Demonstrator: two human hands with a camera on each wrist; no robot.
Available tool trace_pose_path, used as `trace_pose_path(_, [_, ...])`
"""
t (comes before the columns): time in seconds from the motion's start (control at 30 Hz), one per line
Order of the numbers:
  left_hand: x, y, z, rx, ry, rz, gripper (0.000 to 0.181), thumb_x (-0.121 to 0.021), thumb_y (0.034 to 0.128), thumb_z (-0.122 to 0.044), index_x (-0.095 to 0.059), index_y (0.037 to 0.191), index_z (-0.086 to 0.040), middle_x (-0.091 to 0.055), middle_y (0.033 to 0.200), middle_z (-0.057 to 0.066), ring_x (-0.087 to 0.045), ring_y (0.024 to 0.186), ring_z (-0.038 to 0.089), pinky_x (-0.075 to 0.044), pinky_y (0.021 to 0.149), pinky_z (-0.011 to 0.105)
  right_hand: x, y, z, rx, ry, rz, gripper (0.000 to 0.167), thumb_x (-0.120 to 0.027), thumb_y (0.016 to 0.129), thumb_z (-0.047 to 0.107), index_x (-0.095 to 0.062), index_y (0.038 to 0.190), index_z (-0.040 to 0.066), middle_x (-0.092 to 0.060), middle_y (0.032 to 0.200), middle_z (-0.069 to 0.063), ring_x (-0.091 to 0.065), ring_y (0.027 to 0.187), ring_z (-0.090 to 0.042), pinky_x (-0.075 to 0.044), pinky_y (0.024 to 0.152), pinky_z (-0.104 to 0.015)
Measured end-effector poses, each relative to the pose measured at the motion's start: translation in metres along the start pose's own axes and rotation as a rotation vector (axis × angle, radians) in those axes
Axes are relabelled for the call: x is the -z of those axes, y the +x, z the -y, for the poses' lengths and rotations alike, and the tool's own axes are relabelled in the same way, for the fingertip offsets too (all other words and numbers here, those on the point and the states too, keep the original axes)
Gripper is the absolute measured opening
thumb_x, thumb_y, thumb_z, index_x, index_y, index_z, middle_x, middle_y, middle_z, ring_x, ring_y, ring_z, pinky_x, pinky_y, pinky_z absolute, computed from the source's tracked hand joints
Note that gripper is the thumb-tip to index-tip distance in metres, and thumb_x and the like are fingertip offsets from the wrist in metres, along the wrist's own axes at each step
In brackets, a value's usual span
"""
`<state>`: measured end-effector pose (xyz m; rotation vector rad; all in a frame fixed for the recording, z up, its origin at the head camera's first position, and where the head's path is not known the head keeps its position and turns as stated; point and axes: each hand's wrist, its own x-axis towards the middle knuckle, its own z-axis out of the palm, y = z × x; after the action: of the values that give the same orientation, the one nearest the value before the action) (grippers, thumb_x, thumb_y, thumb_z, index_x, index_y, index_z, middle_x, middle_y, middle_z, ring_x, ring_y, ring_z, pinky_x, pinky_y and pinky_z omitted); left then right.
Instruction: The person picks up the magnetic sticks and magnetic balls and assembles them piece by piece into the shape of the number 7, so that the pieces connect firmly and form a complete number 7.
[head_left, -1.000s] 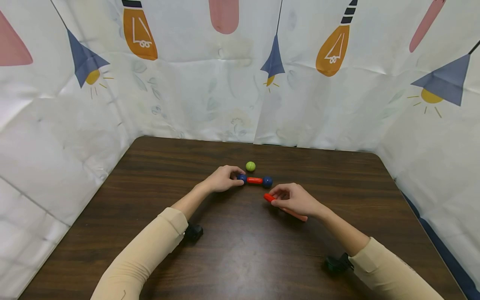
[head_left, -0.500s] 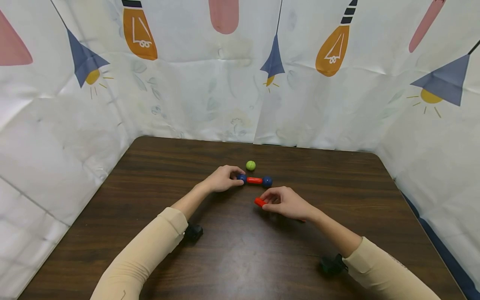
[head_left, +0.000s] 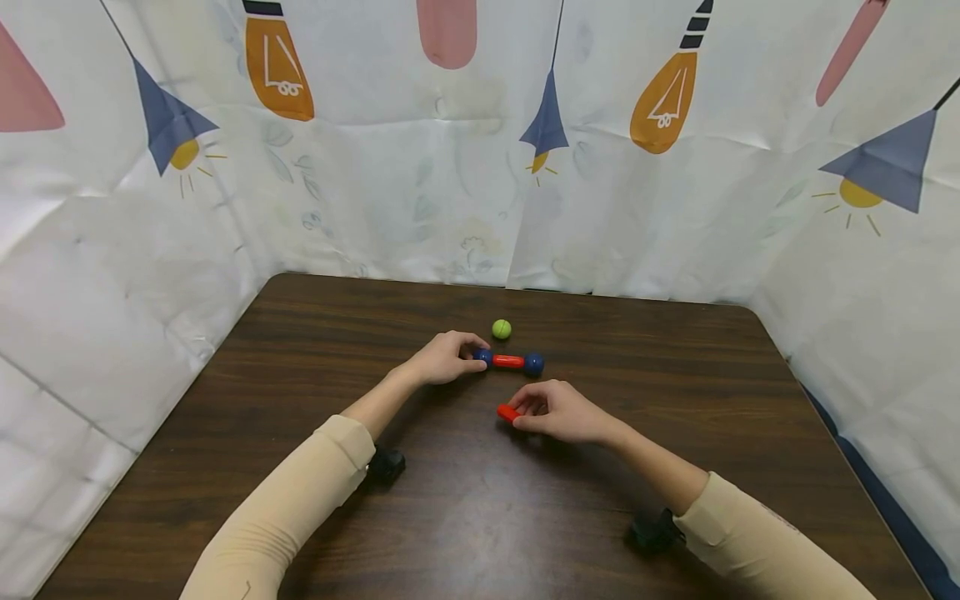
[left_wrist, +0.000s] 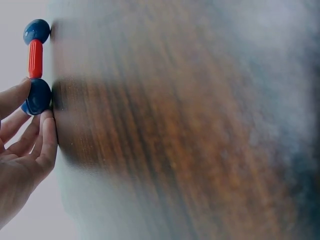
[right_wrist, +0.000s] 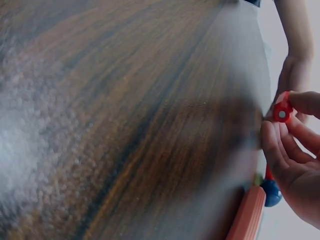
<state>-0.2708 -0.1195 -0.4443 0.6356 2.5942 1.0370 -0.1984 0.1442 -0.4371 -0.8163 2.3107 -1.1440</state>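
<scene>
My left hand [head_left: 442, 358] pinches a blue ball [left_wrist: 39, 95], thumb on one side and fingers on the other. A red magnetic stick [head_left: 508, 362] joins it to a second blue ball [head_left: 533, 363], like a small dumbbell lying across the table. Nearer to me, my right hand [head_left: 566, 412] holds a loose red magnetic stick [head_left: 507, 413] between thumb and fingers. Its round end with a pale centre [right_wrist: 282, 114] faces the right wrist camera. A salmon-coloured stick [right_wrist: 247, 215] shows low in that view; the right hand hides it in the head view.
A small yellow-green ball [head_left: 502, 329] sits just behind the dumbbell shape. Dark wood-grain tabletop [head_left: 337, 325] surrounds everything, with a white printed curtain [head_left: 375, 192] along the back and sides.
My right hand has moved left and towards me with the red stick, covering the salmon stick in the head view. The yellow-green ball has shifted slightly away. My left hand stays put.
</scene>
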Motion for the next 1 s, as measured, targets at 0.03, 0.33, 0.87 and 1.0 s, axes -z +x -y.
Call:
trace_pose_path(0.03, [0.000,0.000,0.000,0.000,0.003,0.000,0.035,-0.071,0.0996,-0.024,-0.068,0.131,-0.009,-0.064,0.100,0.004,-0.055,0.078,0.017,-0.046,0.068,0.031,-0.001,0.001,-0.001,-0.002,0.000,0.002,0.022,-0.073,0.098,0.018,-0.072,0.117,0.007,-0.069,0.096,0.003,-0.065,0.086,-0.015,-0.054,0.079,-0.031])
trace_pose_path(0.33, [0.000,0.001,0.001,-0.001,0.009,0.002,0.034,-0.071,0.0996,-0.024,-0.068,0.130,-0.009,-0.064,0.098,0.003,-0.055,0.077,0.017,-0.045,0.068,0.031,-0.011,0.011,-0.001,0.022,-0.024,-0.007,0.018,-0.074,0.097,0.016,-0.073,0.111,0.005,-0.069,0.091,0.004,-0.065,0.083,-0.011,-0.054,0.078,-0.028])
trace_pose_path(0.87, [-0.002,0.004,0.000,0.002,0.000,0.002,0.035,-0.071,0.0998,-0.024,-0.068,0.131,-0.009,-0.066,0.109,0.004,-0.059,0.082,0.017,-0.048,0.071,0.032,-0.022,0.019,0.008,0.000,-0.077,-0.059,0.007,-0.076,0.095,0.014,-0.075,0.100,0.011,-0.068,0.083,0.009,-0.064,0.076,-0.008,-0.053,0.072,-0.027])
trace_pose_path(1.0, [-0.002,0.005,0.001,0.000,-0.002,0.000,0.035,-0.072,0.0994,-0.024,-0.068,0.131,-0.009,-0.067,0.109,0.004,-0.059,0.081,0.016,-0.049,0.071,0.032,-0.024,0.020,0.007,-0.002,-0.098,-0.082,0.005,-0.077,0.094,0.014,-0.075,0.097,0.011,-0.067,0.080,0.009,-0.063,0.074,-0.008,-0.053,0.070,-0.027])
